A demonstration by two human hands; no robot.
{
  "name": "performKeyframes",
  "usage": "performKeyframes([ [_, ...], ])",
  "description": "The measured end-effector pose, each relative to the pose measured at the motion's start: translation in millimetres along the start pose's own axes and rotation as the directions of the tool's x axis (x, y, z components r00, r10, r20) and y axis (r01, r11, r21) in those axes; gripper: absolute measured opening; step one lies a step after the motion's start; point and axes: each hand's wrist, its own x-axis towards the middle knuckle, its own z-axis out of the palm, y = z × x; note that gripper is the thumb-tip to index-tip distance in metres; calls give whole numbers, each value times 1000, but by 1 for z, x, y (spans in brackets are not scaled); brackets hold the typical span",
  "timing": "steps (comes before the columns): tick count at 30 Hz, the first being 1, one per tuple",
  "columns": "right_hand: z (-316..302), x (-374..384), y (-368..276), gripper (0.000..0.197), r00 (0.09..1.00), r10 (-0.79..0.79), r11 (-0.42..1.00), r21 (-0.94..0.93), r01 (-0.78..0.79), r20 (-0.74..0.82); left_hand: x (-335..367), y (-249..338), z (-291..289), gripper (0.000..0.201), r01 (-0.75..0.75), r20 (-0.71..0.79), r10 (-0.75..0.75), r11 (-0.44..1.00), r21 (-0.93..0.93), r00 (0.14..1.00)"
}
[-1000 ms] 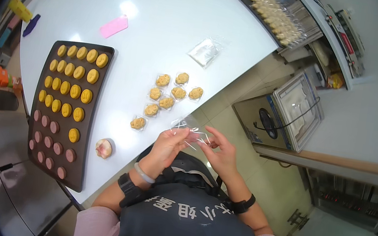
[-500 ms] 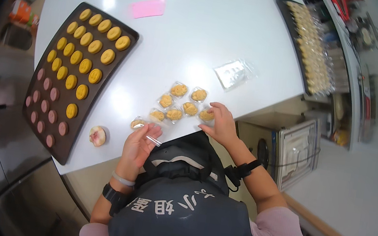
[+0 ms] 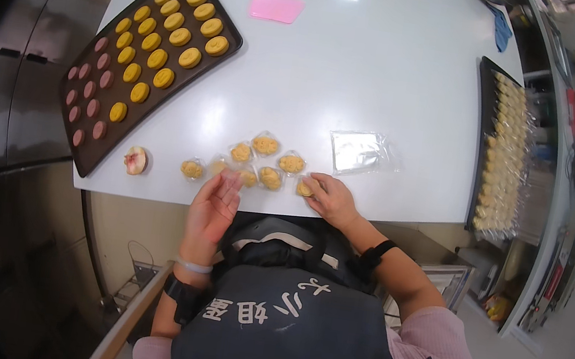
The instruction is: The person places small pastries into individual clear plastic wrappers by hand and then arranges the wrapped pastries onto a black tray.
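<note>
Near the table's front edge, several crumbly golden cookies (image 3: pixel 266 145) sit apart in small clear plastic cups or wrappers. My right hand (image 3: pixel 332 202) has its thumb and fingers around the rightmost wrapped cookie (image 3: pixel 305 187), which rests on the table. Palm turned up, my left hand (image 3: pixel 216 202) curls its fingers over a clear plastic bag (image 3: pixel 229 169); the film is faint and hazes one cookie behind it. Another cookie (image 3: pixel 192 169) stands just left of that hand. A flat stack of clear bags (image 3: pixel 361 153) lies beyond my right hand.
A dark baking tray (image 3: pixel 176 79) with yellow and pink moulded pastries lies at the left. A bitten-looking fruit piece (image 3: pixel 135 160) is close to its near corner. A pink sheet (image 3: pixel 276 8) lies farther back. At the right edge stands another dark tray (image 3: pixel 480 133) with film-covered cookies.
The whole view has turned and shifted with my head. My right fingers have closed in on the rightmost cookie. My left hand stays by the cookies with the clear bag.
</note>
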Motion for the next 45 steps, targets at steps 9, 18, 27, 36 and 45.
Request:
performKeyframes([
  [9,-2,3,27,32,977,-204,973,103,209,-59,2,-39,16,20,-68,22,71,990,-124,997],
  [18,-16,13,19,28,982,-142,978,135,158,-125,6,-32,25,23,-14,-4,14,993,-117,1000],
  [27,-100,78,-57,33,914,-69,988,100,119,-400,-3,-36,83,21,-127,56,123,990,67,991],
  [36,-124,61,-60,33,895,-187,976,26,215,-405,-22,-90,104,27,-355,153,341,932,70,927],
  [45,-145,48,-43,34,927,-249,912,254,321,-281,-30,-127,114,31,-402,335,340,906,135,879],
])
